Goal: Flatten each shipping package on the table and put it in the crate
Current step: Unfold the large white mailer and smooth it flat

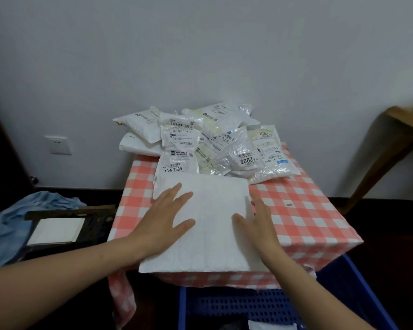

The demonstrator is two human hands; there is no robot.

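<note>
Pressing a white package (210, 225) flat under both palms.
Left hand (167, 220) and right hand (258, 225) lay spread on it; it looked light, soft, best lifted by its edges; crate (243, 306) below the wrists.

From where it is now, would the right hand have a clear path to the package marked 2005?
Probably yes. The right hand rests open on the flat white package; the 2005 package lies atop the pile just beyond it, uncovered.
</note>
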